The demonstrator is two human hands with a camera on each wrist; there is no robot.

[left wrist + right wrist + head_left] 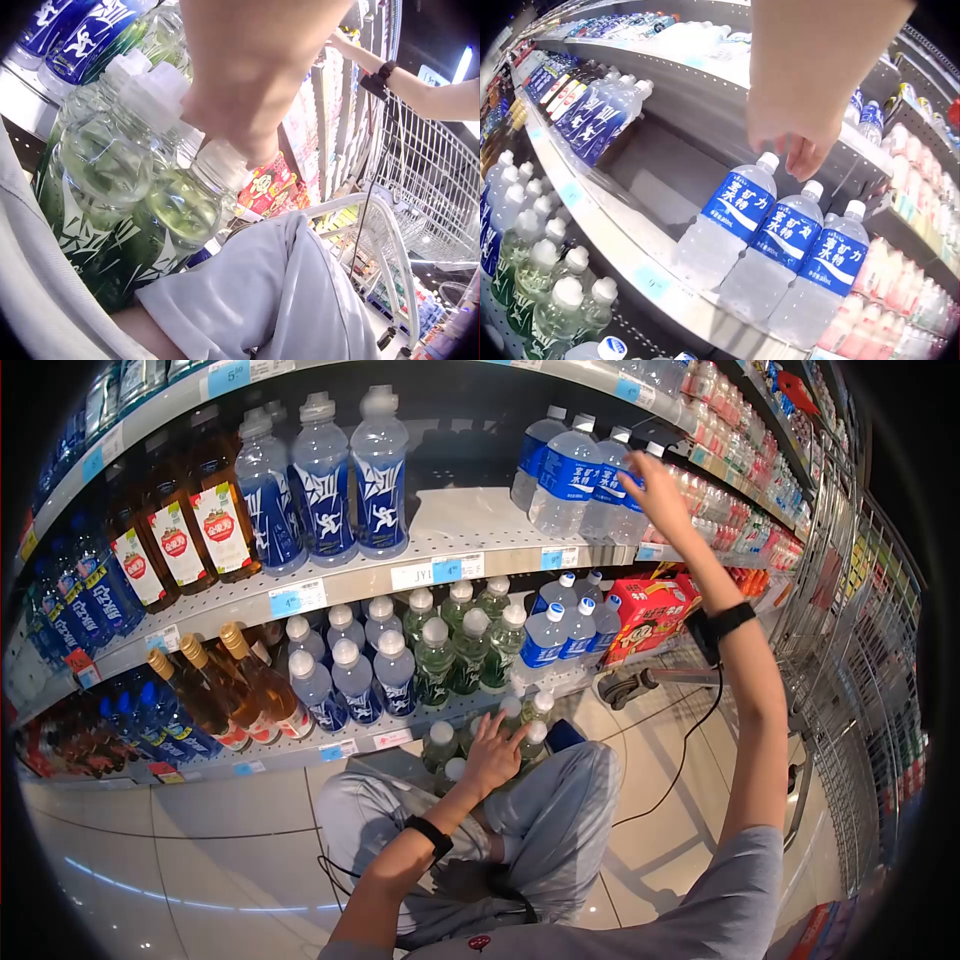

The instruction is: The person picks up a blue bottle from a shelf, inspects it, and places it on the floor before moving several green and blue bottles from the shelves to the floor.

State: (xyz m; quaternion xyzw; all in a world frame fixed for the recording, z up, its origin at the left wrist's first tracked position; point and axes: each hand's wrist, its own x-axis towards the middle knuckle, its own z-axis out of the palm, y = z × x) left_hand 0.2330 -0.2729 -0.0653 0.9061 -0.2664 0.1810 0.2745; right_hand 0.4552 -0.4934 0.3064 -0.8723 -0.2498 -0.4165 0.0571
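Note:
My left hand (pixel 493 752) rests over a group of green-labelled bottles (pixel 440 745) with white caps, standing between my legs, its fingers spread across the caps. Up close in the left wrist view, the hand covers part of a clear cap (pixel 223 161). My right hand (pixel 655 490) reaches to the upper shelf, at a row of blue-labelled water bottles (pixel 570 480). Seen from the right wrist, its fingers (pixel 804 159) hang down loosely just beside and above the caps of two bottles (pixel 784 244), with nothing held between them.
Blue sports bottles (pixel 380 480) stand farther left on the upper shelf (pixel 470 540). Below are more green bottles (pixel 470 650), blue-labelled bottles (pixel 548 640) and a red carton (pixel 645 620). A wire shopping cart (pixel 850 610) stands at right; a cable (pixel 690 750) runs from my right wrist.

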